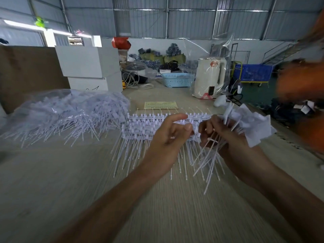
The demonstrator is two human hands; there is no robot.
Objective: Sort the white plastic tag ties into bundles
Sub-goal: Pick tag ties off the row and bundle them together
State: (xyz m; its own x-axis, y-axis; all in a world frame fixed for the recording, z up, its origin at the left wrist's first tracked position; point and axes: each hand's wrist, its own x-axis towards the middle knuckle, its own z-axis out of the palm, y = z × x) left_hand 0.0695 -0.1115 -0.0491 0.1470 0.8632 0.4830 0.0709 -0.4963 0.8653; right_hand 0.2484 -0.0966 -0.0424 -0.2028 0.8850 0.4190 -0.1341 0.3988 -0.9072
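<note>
Under a corrugated metal warehouse roof, a pale wood-grain table point(52, 190) carries the work. Over its middle, the left hand point(166, 137) curls finger and thumb around the top bar of a stacked rack of white plastic tag ties point(140, 127), whose thin tails fan toward the person. Just beside it, the right hand point(222, 137) grips a loose fistful of white ties with flat paddle ends point(245, 125), tails splayed downward. Left of the rack lies a big heap of white ties in clear plastic point(66, 113). Farther back stand stacked white cardboard boxes point(87, 67), a light blue perforated basket point(177, 79) and a cream electric kettle wrapped in clear film point(208, 78).
</note>
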